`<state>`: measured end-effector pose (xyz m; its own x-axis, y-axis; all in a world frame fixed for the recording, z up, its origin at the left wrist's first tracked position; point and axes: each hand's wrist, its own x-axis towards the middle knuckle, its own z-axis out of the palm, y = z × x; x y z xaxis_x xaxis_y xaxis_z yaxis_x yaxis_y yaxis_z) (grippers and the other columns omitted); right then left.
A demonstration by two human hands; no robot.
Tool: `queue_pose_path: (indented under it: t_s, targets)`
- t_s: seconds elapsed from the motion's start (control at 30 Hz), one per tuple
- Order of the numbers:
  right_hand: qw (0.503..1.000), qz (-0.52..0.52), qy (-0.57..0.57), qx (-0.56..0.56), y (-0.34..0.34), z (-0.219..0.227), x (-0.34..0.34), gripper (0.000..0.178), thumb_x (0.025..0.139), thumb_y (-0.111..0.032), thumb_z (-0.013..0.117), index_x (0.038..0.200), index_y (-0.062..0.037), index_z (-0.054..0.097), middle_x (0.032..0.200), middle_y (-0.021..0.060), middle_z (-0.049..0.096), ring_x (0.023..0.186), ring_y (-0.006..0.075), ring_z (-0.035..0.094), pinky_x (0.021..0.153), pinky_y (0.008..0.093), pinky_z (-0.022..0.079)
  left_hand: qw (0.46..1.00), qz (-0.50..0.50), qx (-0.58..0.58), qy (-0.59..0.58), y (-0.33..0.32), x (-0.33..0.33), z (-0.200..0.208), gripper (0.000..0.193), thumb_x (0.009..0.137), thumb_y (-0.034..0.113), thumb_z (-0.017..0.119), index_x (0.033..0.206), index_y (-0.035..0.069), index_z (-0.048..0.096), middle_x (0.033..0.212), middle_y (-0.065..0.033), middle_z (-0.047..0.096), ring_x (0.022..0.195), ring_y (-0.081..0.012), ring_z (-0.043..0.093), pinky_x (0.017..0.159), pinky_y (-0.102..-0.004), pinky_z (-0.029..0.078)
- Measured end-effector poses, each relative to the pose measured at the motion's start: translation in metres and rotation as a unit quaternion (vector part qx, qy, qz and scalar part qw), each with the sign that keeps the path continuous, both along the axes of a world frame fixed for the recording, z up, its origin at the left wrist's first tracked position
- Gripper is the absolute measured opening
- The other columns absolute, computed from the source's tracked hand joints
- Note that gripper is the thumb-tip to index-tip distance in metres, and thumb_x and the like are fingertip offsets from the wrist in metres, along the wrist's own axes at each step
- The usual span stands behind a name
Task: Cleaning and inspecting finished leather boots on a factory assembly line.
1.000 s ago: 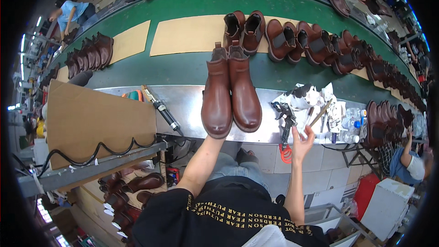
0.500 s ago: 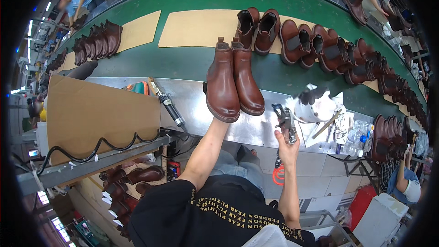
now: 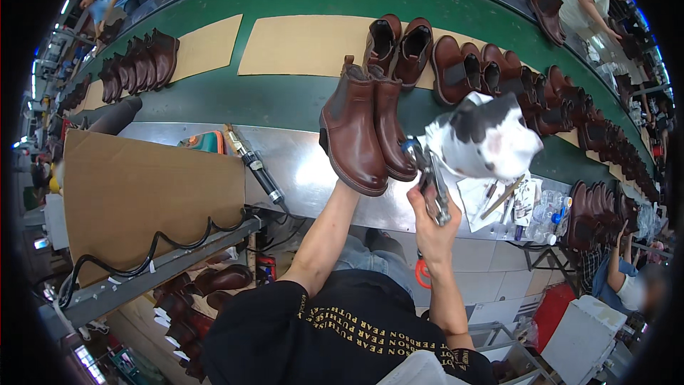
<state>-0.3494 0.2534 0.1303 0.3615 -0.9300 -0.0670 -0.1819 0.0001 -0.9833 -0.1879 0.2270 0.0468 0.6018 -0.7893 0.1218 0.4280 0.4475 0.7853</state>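
A pair of glossy brown ankle boots [image 3: 354, 132] with dark elastic sides is held above the metal bench edge, toes toward me. My left hand [image 3: 346, 198] supports them from beneath; only the wrist shows, and the fingers are hidden behind the soles. In my right hand [image 3: 436, 232] is a metal spray gun [image 3: 433, 189], its nozzle end close to the toe of the right-hand boot. A white, dark-stained wrapped bundle [image 3: 488, 135], blurred by motion, sits beside the gun and seems attached to it. An orange-red hose [image 3: 422, 273] hangs below that hand.
More brown boots [image 3: 456, 68] stand in rows on the green belt [image 3: 185, 103]. A black-and-silver hand tool [image 3: 260, 171] and a cardboard sheet [image 3: 153, 199] are at left. Brushes on stained paper [image 3: 502, 199] and clear bottles [image 3: 552, 217] sit at right. Other people work farther off.
The spray gun and white bundle have moved left and up, closer to the boots. The boots have turned slightly, one now partly covering the other. My view has shifted a little.
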Motion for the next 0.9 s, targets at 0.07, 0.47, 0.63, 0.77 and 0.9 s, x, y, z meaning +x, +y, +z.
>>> queue_pose_path:
  t_s: [0.07, 0.47, 0.63, 0.77, 0.9]
  targets:
    - [1.000, 0.012, -0.003, -0.012, 0.008, 0.011, -0.005, 0.039, 0.082, -0.006, 0.068, 0.117, 0.0069, 0.055, 0.079, 0.0018, 0.059, 0.066, 0.0053, 0.046, 0.061, 0.0195, 0.042, 0.979, 0.063, 0.055, -0.186, 0.001, 0.006, -0.027, 0.027, 0.091, 0.013, 0.055, 0.115, 0.004, 0.050, 0.105, -0.0064, 0.055, 0.094, -0.0156, 0.054, 0.084, -0.0284, 0.047]
    - [0.992, -0.067, 0.000, 0.107, -0.036, -0.058, -0.054, 0.025, 0.081, -0.009, 0.069, 0.101, 0.0045, 0.063, 0.093, 0.0066, 0.066, 0.084, 0.0100, 0.058, 0.076, 0.0244, 0.046, 0.988, 0.109, 0.091, -0.057, -0.015, -0.007, 0.046, 0.027, 0.096, 0.027, 0.049, 0.099, 0.002, 0.058, 0.087, -0.0023, 0.055, 0.077, -0.0117, 0.046, 0.073, -0.0255, 0.041]
    - [0.989, -0.059, 0.050, 0.128, -0.085, -0.160, -0.121, 0.022, 0.077, -0.015, 0.074, 0.087, 0.0020, 0.064, 0.084, 0.0029, 0.067, 0.077, 0.0076, 0.057, 0.070, 0.0220, 0.045, 0.998, 0.029, 0.049, -0.030, -0.018, -0.018, 0.046, 0.028, 0.096, 0.028, 0.047, 0.104, 0.003, 0.054, 0.094, -0.0033, 0.053, 0.083, -0.0136, 0.046, 0.077, -0.0280, 0.040]
    - [0.981, -0.027, 0.156, 0.113, -0.097, -0.176, -0.133, 0.020, 0.078, -0.015, 0.072, 0.086, 0.0012, 0.063, 0.086, 0.0051, 0.067, 0.081, 0.0078, 0.057, 0.070, 0.0218, 0.045, 0.999, -0.033, 0.036, -0.008, 0.002, -0.022, 0.046, 0.029, 0.096, 0.030, 0.047, 0.108, 0.004, 0.051, 0.100, -0.0042, 0.051, 0.088, -0.0151, 0.046, 0.080, -0.0299, 0.039]
    - [0.974, -0.159, -0.034, 0.155, -0.084, -0.176, -0.147, 0.020, 0.083, -0.010, 0.066, 0.098, 0.0029, 0.063, 0.091, 0.0072, 0.067, 0.084, 0.0085, 0.058, 0.070, 0.0231, 0.048, 0.997, -0.071, 0.032, 0.006, 0.019, -0.017, 0.051, 0.031, 0.096, 0.031, 0.046, 0.113, 0.005, 0.048, 0.105, -0.0050, 0.049, 0.092, -0.0167, 0.045, 0.084, -0.0319, 0.039]
